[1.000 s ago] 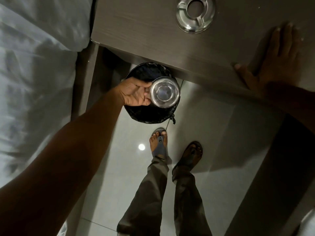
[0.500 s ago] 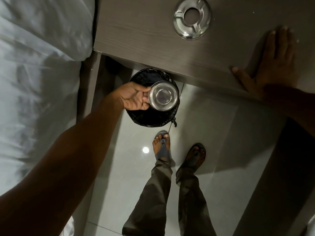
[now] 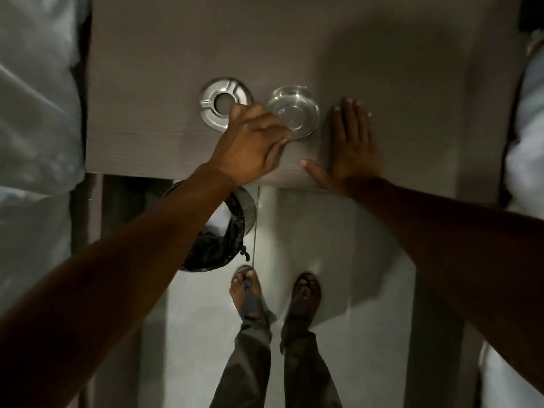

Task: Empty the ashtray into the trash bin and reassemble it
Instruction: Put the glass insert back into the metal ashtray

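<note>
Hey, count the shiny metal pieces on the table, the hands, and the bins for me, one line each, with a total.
Metal ashtray pieces: 2, the lid and the bowl
Hands: 2, left hand, right hand
Trash bin: 1
Total: 5

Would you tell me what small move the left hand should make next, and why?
Probably let go of the bowl and lift the lid onto it. The bowl sits upright on the table, the ring-shaped lid lies beside it, and the left hand overlaps both.

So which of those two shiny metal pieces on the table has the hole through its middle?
The flat ring lid, left of the bowl. It has a round central hole and notched rests; the bowl is solid-bottomed, under the left hand fingertips.
</note>
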Tool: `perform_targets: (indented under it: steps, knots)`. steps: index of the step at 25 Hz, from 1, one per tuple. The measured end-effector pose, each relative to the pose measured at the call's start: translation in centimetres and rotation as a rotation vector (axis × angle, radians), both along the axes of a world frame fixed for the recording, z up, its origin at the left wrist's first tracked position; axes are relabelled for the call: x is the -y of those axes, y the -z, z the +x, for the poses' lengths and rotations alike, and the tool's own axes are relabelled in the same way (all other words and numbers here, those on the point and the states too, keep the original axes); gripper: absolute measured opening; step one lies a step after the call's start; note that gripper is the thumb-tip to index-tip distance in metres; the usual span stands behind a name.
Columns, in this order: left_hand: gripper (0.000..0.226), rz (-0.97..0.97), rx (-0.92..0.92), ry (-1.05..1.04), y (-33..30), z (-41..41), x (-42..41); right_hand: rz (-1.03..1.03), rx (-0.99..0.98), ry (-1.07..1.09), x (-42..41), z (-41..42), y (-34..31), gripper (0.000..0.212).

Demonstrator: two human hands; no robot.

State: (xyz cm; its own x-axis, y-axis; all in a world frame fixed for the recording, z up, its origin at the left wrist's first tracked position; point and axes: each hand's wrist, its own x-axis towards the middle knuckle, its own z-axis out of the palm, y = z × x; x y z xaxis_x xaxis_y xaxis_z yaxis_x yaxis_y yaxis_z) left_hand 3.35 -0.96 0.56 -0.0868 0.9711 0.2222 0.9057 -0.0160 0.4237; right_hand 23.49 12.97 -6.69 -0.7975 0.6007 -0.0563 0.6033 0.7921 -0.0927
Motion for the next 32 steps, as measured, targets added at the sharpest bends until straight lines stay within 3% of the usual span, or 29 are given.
perform_targets:
  steps: [5, 9, 12, 16, 24, 27, 32]
  knots:
    - [0.022, -0.095, -0.077, 0.048, 1.8, -1.1, -0.6, 0.006, -0.015, 0.008, 0.1, -0.1, 0.1, 0.12]
    - [0.088, -0.282, 0.005, -0.156, 0.9, -4.6, 1.5, 0.007, -0.002, 0.011, 0.2, -0.2, -0.2, 0.12]
    - [0.117, -0.483, 0.01, -0.385, 0.3, -7.8, 1.7, -0.001, -0.001, 0.016, 0.2, -0.1, -0.2, 0.12]
    - [0.121, -0.62, -0.016, -0.346, 0.4, -9.2, -0.2, 0.012, -0.005, 0.009, 0.3, -0.3, -0.1, 0.119]
    - [0.129, -0.518, -0.005, -0.485, -0.7, -9.0, -0.6, -0.002, -0.023, 0.021, 0.3, -0.4, -0.2, 0.12]
    - [0.125, -0.425, -0.001, -0.354, -1.4, -6.0, -2.7, -0.012, -0.004, 0.019, 0.2, -0.4, -0.4, 0.119]
    - [0.122, -0.516, -0.131, -0.24, -0.6, -2.2, -5.4, -0.008, 0.008, 0.008, 0.2, -0.3, -0.4, 0.119]
